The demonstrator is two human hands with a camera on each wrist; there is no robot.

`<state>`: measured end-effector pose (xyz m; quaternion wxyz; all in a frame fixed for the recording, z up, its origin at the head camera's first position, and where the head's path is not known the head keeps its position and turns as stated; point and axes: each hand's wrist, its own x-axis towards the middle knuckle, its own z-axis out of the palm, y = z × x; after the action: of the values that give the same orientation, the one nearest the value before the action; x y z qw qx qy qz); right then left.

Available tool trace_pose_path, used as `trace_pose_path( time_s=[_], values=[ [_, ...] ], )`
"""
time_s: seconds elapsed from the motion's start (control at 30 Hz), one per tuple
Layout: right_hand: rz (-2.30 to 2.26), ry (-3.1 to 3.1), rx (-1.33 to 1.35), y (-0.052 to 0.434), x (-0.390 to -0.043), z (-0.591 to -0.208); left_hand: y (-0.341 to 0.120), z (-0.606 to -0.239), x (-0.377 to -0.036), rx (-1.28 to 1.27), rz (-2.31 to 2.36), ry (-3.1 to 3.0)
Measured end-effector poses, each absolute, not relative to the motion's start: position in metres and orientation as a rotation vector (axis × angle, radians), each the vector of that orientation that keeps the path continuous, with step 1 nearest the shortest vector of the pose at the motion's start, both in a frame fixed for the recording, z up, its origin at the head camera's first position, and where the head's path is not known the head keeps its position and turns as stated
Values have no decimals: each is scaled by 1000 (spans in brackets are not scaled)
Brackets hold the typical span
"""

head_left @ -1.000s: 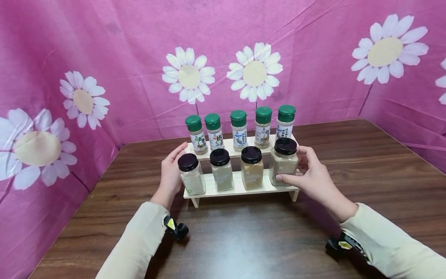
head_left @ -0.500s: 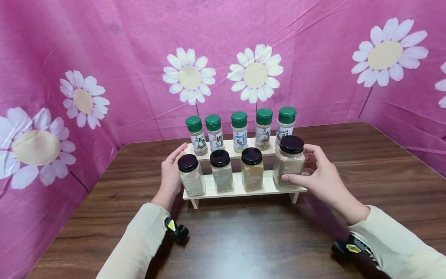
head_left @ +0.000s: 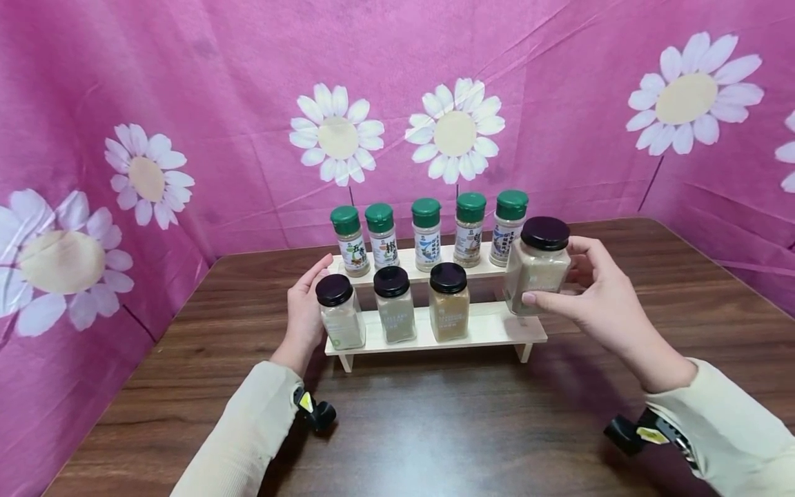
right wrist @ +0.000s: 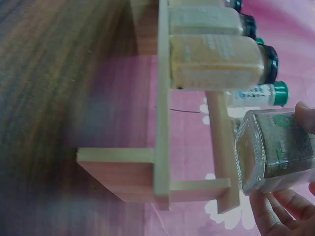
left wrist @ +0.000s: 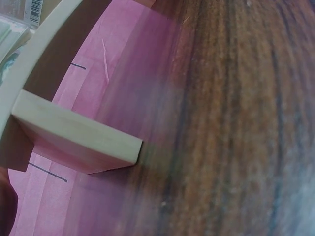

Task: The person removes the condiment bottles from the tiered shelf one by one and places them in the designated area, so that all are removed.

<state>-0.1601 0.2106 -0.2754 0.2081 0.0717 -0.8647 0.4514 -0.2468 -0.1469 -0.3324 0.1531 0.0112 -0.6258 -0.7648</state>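
Gripping a black-lidded spice jar [head_left: 537, 266], right hand [head_left: 599, 300]: thumb across the near face, fingers curled round the far side. Jar held upright, lifted clear of the wooden rack [head_left: 491, 330], just above and beyond the right end of its lower tier; pale powder inside. Left hand [head_left: 306, 310] resting against the left end of the rack, fingers straight and relaxed, clamped on nothing. Remaining on the lower tier: three black-lidded jars [head_left: 395, 304], upright, side by side toward the left, with the right-end place vacant. Standing on the far, upper tier: five green-capped bottles [head_left: 426, 233], upright in a row. Rack set on a dark wooden table [head_left: 435, 428], pink flowered cloth [head_left: 217, 103] behind.
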Motion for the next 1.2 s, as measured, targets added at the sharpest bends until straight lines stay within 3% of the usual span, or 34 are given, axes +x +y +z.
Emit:
trace_pose_path(
  time_s=[0.6, 1.2],
  values=[
    [1342, -2300, 131, 235, -172, -257, -148, -335, -249, 27, -2212, -1773],
    [1305, -2352, 107, 262, -211, -265, -148, -333, -246, 46, -2212, -1798]
  ],
)
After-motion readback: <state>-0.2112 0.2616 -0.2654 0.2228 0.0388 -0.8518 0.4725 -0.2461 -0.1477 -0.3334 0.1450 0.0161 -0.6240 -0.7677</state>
